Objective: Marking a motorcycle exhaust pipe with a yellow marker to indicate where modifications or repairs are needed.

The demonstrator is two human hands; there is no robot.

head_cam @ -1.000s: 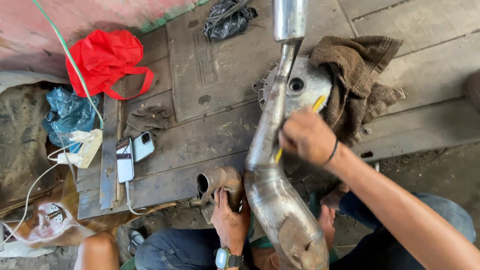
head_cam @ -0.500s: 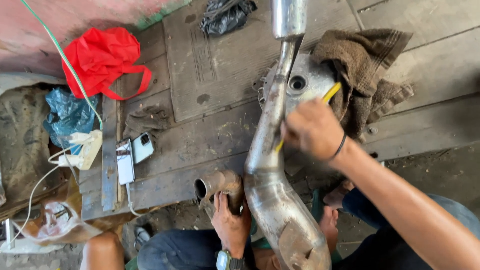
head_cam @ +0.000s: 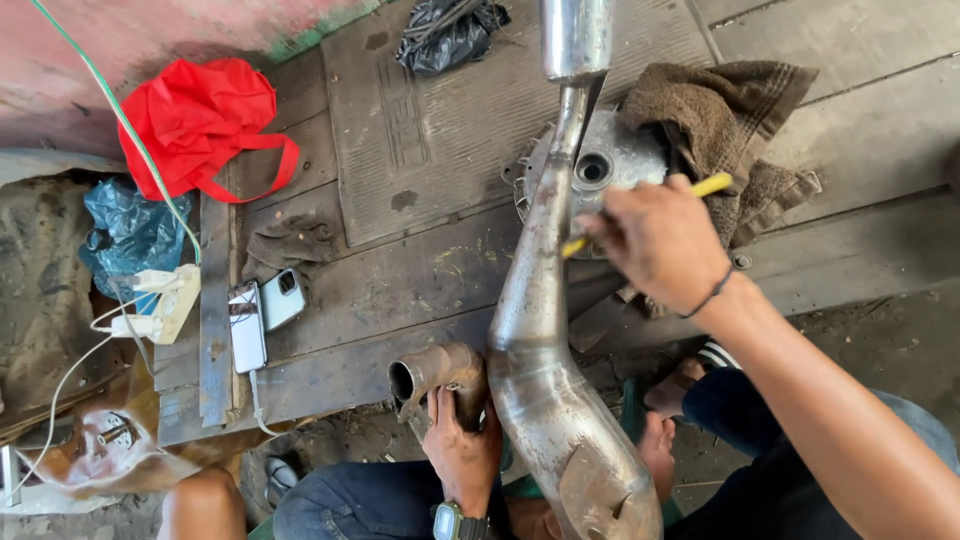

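A yellow-handled tool (head_cam: 640,215) is grasped in the right hand (head_cam: 660,245) and has been raised slightly along the metal exhaust pipe (head_cam: 535,330) since a moment ago, so a fresh patch is being worked. The pipe's rusty open end (head_cam: 435,372) is gripped by the left hand (head_cam: 462,445), across the wooden platform's (head_cam: 400,290) near edge.
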